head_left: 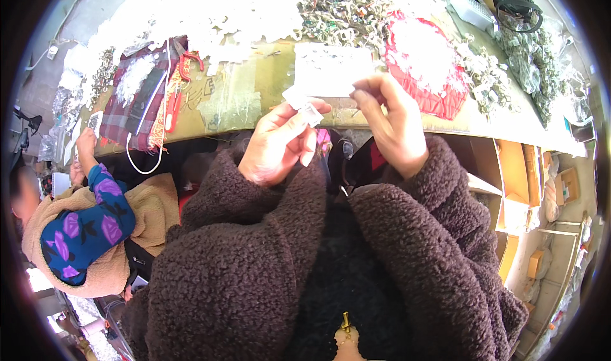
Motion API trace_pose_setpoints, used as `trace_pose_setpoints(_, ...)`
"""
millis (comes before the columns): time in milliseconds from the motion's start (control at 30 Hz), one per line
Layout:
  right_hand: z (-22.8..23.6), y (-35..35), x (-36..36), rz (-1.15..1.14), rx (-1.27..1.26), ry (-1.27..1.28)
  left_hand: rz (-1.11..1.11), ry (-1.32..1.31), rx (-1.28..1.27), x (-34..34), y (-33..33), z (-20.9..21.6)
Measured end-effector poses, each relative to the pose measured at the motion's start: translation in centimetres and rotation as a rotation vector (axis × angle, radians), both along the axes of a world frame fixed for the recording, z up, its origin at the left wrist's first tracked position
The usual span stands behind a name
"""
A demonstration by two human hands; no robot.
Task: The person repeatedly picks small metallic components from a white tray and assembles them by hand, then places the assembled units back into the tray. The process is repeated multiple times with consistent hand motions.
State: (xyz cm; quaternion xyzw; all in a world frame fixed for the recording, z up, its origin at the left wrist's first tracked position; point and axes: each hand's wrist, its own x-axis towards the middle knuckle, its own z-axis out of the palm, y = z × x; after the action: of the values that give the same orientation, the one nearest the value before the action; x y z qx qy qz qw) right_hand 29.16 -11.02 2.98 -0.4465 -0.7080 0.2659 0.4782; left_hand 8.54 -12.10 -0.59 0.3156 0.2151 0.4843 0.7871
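Between the thumb and fingers of my left hand (272, 143) is a small white plastic piece (310, 115), held just above the near edge of the table. My right hand (396, 124) is raised a little to the right of it, thumb and fingertips pinched together. Whatever lies in that pinch is too small to make out. Beyond both hands, a white sheet (332, 75) with small bits along its far part lies on the table. Right of the sheet, a red quilted cloth (447, 108) carries a heap of small white parts (425, 59).
A large pile of small metallic-looking parts (344, 11) covers the table's far middle. On the left, a plaid cloth (114, 122) lies near red-handled pliers (186, 65) and a white cord (145, 172). A co-worker (89, 234) sits at the left. Cardboard boxes (515, 176) stand at the right.
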Motion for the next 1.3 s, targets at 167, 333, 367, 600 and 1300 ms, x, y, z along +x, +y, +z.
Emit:
trace_pose_setpoints(167, 0.6, 6.3, -2.4, 0.049, 0.28, -0.387, 0.082, -0.068, -0.124, -1.6, 0.2, -0.8)
trace_pose_setpoints(333, -1.3, 9.3, -4.0, 0.011, 0.2, -0.638, 0.086, -0.138, -0.153, -2.4, 0.1, -1.2)
trace_pose_setpoints(367, -1.6, 9.5, -4.0, 0.009, 0.18, -0.655, 0.082, -0.139, -0.15, -2.6, 0.2, -1.2)
trace_pose_setpoints(600, -2.0, 9.6, -4.0, 0.027, 0.306, -0.721, 0.038, -0.174, -0.189, -3.1, 0.9, -2.0)
trace_pose_setpoints(1300, -0.1, 9.4, -5.2, 0.185, 0.039, -0.676, 0.069, -0.112, -0.181, -3.9, 1.6, -1.7)
